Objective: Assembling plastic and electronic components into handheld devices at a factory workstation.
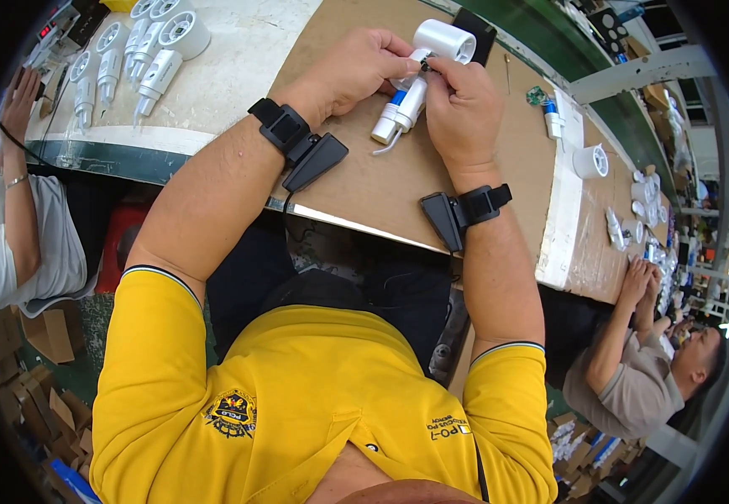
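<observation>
In front of me, over the brown cardboard, lies a white device with a round, hollow barrel [444, 40] and a slim handle [411, 105]. My left hand [356, 74] is closed, its thumb and forefinger pinching the device near the joint below the barrel. My right hand [465, 105] is closed too, its fingertips pinching a small dark part [426, 64] at that same joint; the fingers partly hide it. A white and blue handle-shaped piece [386, 122] lies beside the device. A thin white cord end [384, 149] sticks out below the handle.
Several similar white devices [159, 76] stand grouped at the left on the pale tabletop [243, 42]. A dark flat block [475, 34] lies behind the barrel. To the right are a thin screwdriver [507, 74], a white and blue piece [553, 120] and a white ring [590, 162]. Co-workers sit on both sides.
</observation>
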`<state>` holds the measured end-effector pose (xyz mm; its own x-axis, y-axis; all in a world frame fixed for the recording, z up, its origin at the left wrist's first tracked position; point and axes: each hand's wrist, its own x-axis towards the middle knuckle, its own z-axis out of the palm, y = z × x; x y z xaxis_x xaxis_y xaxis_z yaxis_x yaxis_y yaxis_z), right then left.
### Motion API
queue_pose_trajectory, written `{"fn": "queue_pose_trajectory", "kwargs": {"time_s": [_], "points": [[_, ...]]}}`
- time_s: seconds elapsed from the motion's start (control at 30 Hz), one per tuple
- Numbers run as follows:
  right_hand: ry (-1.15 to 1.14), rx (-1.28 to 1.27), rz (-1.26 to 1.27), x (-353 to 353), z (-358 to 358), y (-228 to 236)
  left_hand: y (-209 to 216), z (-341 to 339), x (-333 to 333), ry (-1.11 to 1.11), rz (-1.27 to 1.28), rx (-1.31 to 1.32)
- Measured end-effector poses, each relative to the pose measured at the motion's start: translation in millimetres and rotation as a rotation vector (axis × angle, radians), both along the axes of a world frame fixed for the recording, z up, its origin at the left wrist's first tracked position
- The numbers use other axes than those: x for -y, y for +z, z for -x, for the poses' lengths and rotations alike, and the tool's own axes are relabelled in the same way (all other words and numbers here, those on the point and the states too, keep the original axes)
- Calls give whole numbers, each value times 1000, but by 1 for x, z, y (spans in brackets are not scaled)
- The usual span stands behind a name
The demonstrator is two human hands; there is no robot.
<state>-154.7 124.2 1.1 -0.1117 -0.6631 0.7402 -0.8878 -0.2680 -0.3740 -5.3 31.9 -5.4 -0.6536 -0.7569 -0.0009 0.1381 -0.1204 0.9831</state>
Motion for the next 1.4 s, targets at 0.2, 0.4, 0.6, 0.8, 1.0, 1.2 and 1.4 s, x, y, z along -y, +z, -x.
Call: {"fn": "queue_pose_trajectory", "kwargs": {"time_s": [0.2, 0.4, 0.6, 0.8, 1.0, 1.2, 1.4], "points": [[0, 72, 29, 3, -1, -3, 0, 0, 0, -37, -22, -36], [-10, 189, 44, -2, 0, 1, -3, 2, 0, -66, -127, -178], [91, 222, 84, -2, 3, 7, -1, 1, 0, -182, -187, -321], [162, 665, -95, -3, 6, 2, 3, 4, 0, -221, -295, -364], [162, 550, -84, -5, 6, 3, -2, 8, 2, -79, -200, -329], [191, 390, -74, -4, 1, 6, -7, 9, 6, -21, -139, -239], [143, 454, -62, -1, 9, 3, -5, 9, 1, -64, -135, -341]]}}
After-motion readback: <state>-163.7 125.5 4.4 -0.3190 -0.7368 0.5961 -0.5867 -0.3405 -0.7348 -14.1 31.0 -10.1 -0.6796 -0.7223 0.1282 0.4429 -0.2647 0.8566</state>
